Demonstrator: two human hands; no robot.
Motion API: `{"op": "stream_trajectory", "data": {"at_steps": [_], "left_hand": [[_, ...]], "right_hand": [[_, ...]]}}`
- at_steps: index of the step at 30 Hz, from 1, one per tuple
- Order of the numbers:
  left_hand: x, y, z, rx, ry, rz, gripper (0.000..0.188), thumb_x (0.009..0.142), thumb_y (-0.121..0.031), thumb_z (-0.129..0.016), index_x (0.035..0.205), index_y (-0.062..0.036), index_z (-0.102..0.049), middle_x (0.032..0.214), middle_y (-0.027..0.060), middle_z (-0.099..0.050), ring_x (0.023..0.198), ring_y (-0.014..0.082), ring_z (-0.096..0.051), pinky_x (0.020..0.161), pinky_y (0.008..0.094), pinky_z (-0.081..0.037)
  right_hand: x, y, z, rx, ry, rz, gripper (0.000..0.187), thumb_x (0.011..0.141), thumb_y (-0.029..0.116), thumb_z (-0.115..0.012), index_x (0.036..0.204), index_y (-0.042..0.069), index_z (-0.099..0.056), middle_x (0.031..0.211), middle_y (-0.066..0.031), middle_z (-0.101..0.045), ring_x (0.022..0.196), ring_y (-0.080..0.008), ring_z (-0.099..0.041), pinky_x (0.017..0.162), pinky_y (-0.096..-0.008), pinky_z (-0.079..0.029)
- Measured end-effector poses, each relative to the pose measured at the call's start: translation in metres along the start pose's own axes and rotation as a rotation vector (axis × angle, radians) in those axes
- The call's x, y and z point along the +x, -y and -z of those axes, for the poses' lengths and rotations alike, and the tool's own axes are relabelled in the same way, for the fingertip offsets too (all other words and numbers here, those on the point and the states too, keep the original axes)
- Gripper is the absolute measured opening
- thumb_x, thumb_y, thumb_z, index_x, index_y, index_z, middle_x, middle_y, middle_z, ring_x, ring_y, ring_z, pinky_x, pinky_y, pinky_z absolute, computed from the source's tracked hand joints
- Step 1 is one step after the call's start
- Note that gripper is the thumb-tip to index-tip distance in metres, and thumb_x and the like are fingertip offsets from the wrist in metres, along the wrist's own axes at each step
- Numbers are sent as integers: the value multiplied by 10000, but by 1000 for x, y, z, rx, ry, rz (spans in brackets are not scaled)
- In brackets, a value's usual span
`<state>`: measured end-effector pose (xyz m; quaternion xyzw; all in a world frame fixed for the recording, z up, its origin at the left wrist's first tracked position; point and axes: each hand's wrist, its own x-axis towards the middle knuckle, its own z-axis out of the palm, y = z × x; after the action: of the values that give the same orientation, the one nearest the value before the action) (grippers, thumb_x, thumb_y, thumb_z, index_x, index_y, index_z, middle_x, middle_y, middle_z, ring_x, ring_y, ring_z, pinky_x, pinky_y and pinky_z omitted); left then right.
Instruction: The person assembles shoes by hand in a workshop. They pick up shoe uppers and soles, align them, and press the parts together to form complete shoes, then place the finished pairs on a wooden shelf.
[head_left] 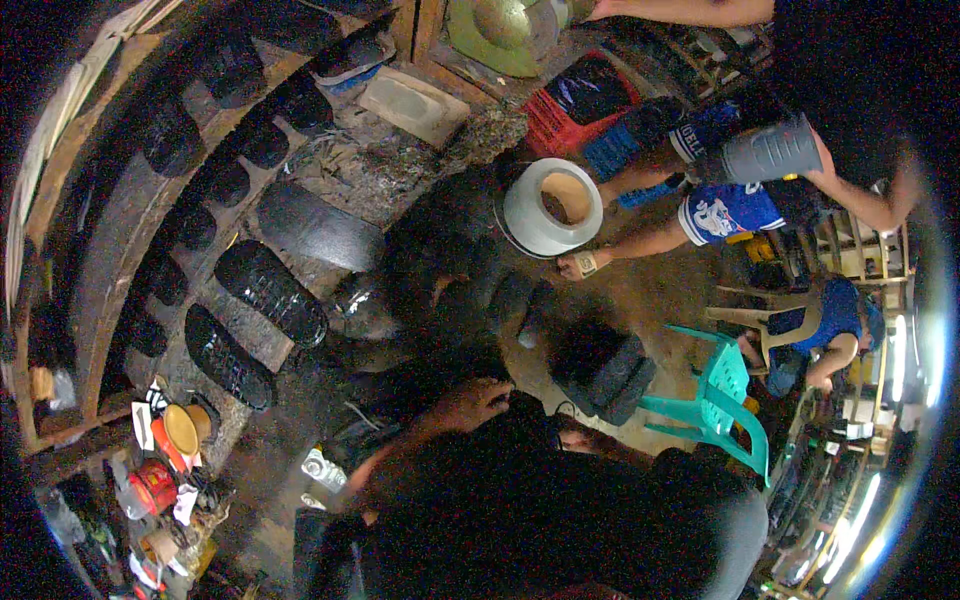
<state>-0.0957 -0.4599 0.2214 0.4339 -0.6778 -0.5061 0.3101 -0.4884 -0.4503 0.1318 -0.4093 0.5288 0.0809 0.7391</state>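
Note:
My left hand (484, 397) rests over my dark lap, its fingers loosely bent and apart, with nothing visible in them. Of my right hand (575, 440), only a small part shows beside my lap; its fingers are hidden in shadow. To the left, two glossy black sole-shaped pieces (270, 291) lie side by side on the worn bench. A smooth dark curved sheet (318, 228) lies just beyond them. Past my hands, on the floor, is a dark blocky object (602, 372), too dim to name.
A white round tub (551, 210) stands ahead, near a person in blue shorts (735, 212) holding a grey bucket (765, 152). Right of me is a green plastic chair (722, 398); behind it another person (835, 320) sits. Cans and tape (185, 430) crowd the left shelf. Red crates (582, 95) stand far ahead.

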Motion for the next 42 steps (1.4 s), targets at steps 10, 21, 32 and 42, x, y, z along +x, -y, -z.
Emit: {"op": "stream_trajectory", "data": {"at_steps": [10,21,32,42], "left_hand": [[-23,19,-17,-14,233,-85,326,1027,-349,-613,1167,-56,-623,1101,165,-669,1093,384,-641,952,481,-509],[-33,24,-26,-2,110,-170,325,957,-371,-725,977,-55,-652,981,158,-697,932,360,-683,829,475,-531],[-63,22,41,-243,-126,-204,198,1028,-254,-623,1019,-62,-668,949,92,-732,882,259,-700,819,409,-543],[-166,-3,127,-226,-1023,407,299,1010,-276,-681,983,22,-685,797,141,-673,724,180,-583,707,361,-495]], "right_hand": [[6,-21,-34,73,-81,74,314,1020,239,-639,1255,39,-694,1190,-122,-720,1035,-290,-706,910,-461,-566],[-13,-3,-43,89,-187,57,303,1018,223,-640,1251,37,-696,1214,-121,-716,1037,-296,-709,887,-464,-580],[-33,47,-49,188,-315,5,293,1016,207,-640,1246,35,-698,1239,-120,-713,1039,-301,-713,864,-468,-594],[-64,269,-60,-946,353,-432,321,996,198,-622,1268,37,-679,1148,-168,-729,936,-325,-729,793,-455,-589]]}}
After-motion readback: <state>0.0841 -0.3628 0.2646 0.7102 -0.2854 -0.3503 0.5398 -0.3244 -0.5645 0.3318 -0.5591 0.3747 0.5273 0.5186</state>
